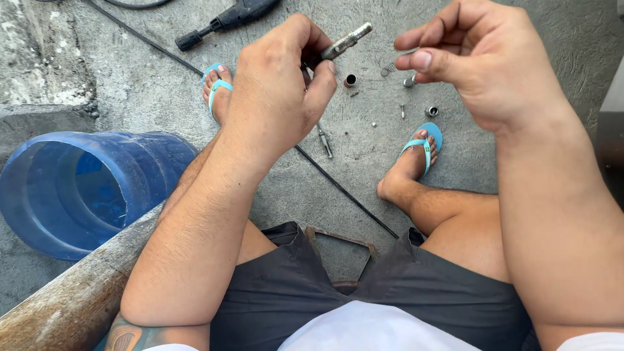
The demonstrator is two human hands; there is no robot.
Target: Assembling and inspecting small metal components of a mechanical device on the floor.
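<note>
My left hand [276, 84] is raised over the concrete floor and grips a grey metal shaft [346, 41] that sticks out up and to the right. My right hand [484, 62] hovers just right of it, thumb and forefinger pinched together; whether a small part sits between them I cannot tell. Below the hands, small metal parts lie on the floor: a spring [388, 68], a ring-shaped sleeve [350, 80], a little socket [431, 111], tiny pins [402, 112] and a slim rod [324, 141].
A blue plastic bucket [78, 188] lies on its side at left, beside a wooden beam [71, 299]. A black power tool [224, 19] lies at the top, and a black cable [344, 192] crosses the floor between my feet in blue sandals [426, 143].
</note>
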